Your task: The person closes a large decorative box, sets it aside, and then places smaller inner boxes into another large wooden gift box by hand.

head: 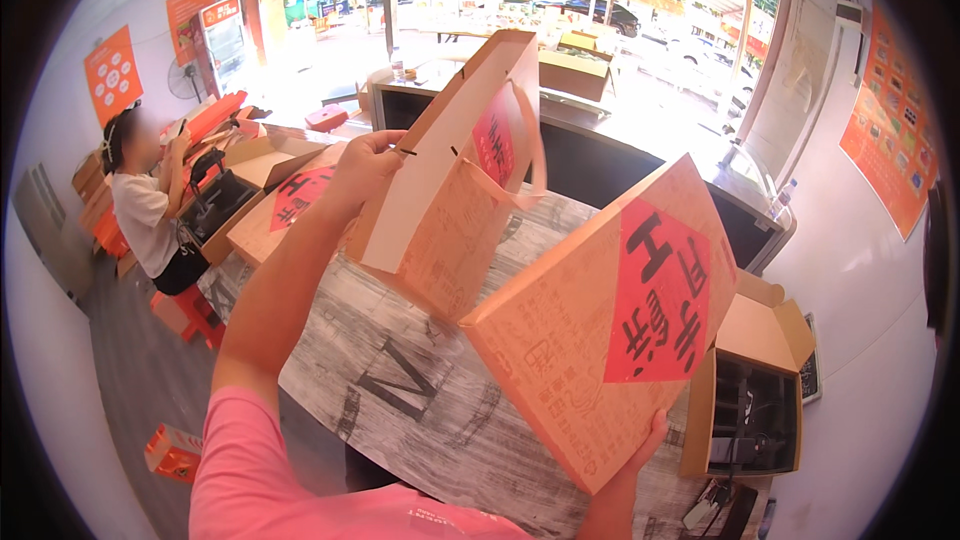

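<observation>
My left hand [369, 165] grips the edge of a tan paper gift bag [442, 270] with a white inner face. The bag is tilted above the table, its ribbon handle [534, 191] hanging loose on the side toward the right. A red panel with black writing shows on it. In my right hand [637, 457], only partly visible, is a flat tan gift box [570, 345], held at its lower corner. This box is tilted up on a corner and bears a red label [660, 300] with large black characters. Bag and box are apart.
Beneath them is a grey wood-print table [420, 390]. An open carton [757, 412] with black equipment stands at the right. Another flat box [277, 202] and an open carton [225, 202] lie at the left, where a person [146, 195] sits on a red stool [184, 319].
</observation>
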